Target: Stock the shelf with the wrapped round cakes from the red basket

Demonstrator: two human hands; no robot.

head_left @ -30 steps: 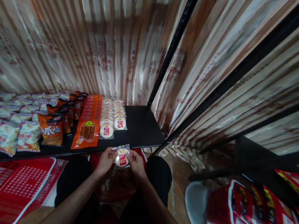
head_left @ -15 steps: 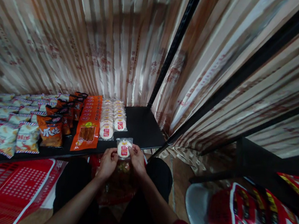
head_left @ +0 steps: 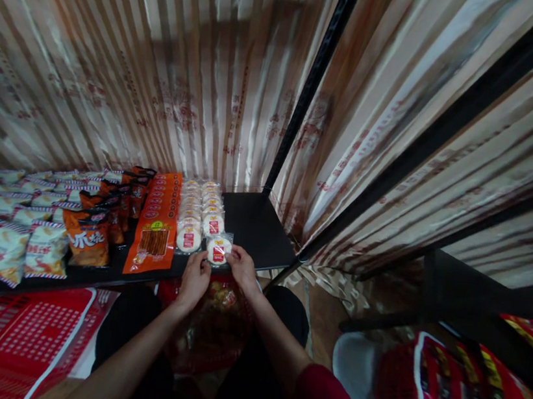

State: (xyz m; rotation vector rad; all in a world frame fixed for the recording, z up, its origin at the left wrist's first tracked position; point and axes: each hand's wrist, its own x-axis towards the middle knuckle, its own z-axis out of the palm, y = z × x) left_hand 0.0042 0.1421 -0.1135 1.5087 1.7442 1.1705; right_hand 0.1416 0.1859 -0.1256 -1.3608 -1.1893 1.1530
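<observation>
Head view: a round white snack in a clear, red-printed packet (head_left: 218, 249) is held over the front edge of the black flat shelf (head_left: 256, 221), just in front of the right-hand column of matching clear packets (head_left: 213, 224). Its right edge is pinched by the right hand (head_left: 243, 270), while the fingertips of the left hand (head_left: 195, 278) are set at its lower left; whether it is clasped there or merely steadied cannot be told. Edge contact seems to be used so that the printed face is left uncovered and the packet can be squared with the column. Whether its underside is borne by the shelf cannot be told. To the left, a long flat orange pouch (head_left: 154, 230) is laid lengthwise beside the packets, and orange-and-black glossy bags (head_left: 89, 238) are overlapped in a column, apparently so that space is saved and fronts are shown.
</observation>
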